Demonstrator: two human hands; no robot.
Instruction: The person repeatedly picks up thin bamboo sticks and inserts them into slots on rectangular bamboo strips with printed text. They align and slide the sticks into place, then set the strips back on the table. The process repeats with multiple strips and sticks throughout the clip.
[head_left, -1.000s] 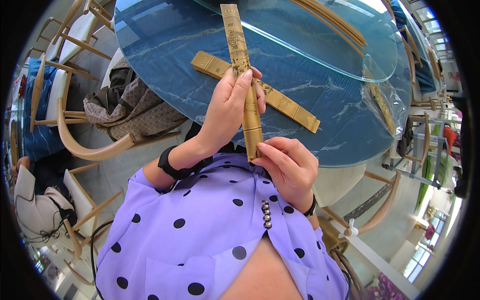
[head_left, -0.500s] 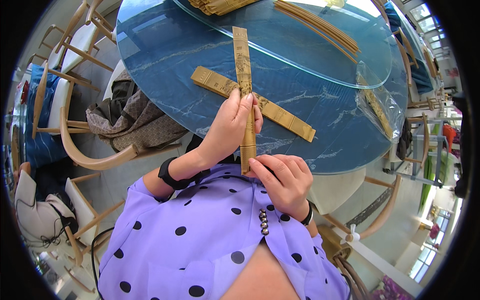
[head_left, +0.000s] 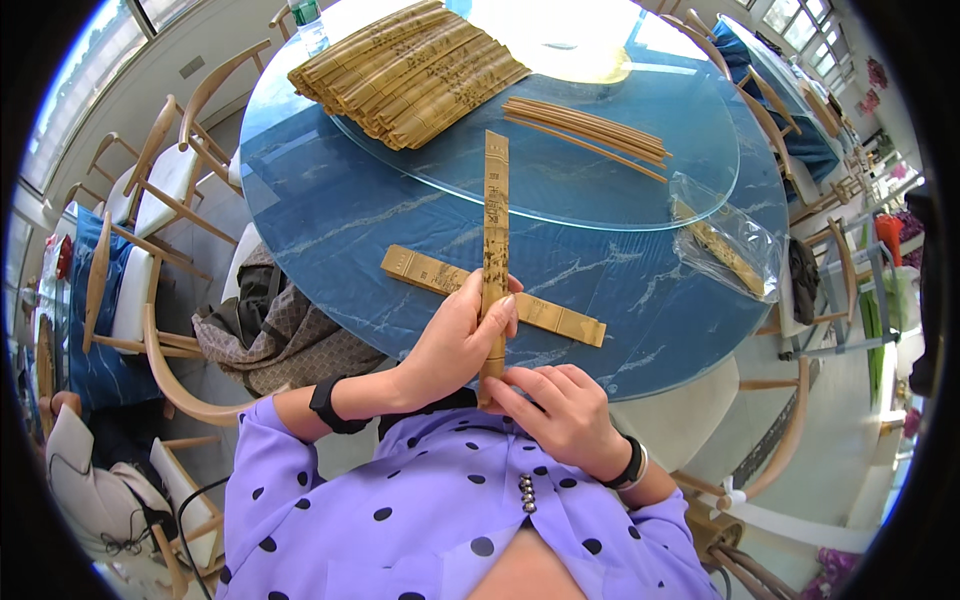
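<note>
I hold a long, narrow gold-brown paper chopstick sleeve (head_left: 495, 210), printed in dark ink, upright before me at the table's near edge. My left hand (head_left: 452, 335) is closed round its lower middle, thumb in front. My right hand (head_left: 565, 415) pinches its bottom end between thumb and fingers. Behind my left hand, another flat sleeve (head_left: 562, 320) lies slantwise on the blue table, its middle partly hidden. Several thin brown chopsticks (head_left: 590, 135) rest in a loose row on the glass turntable.
A broad pile of similar sleeves (head_left: 410, 75) lies on the glass turntable (head_left: 610, 222) at the far left. A clear plastic bag (head_left: 735, 255) with a sleeve inside is on the right. A bottle (head_left: 308, 25) stands at the back. A patterned bag (head_left: 290, 330) rests on a chair at left.
The view has tilted up, showing more of the far table and the whole pile. The held sleeve stands straighter. Both hands keep their grip on it.
</note>
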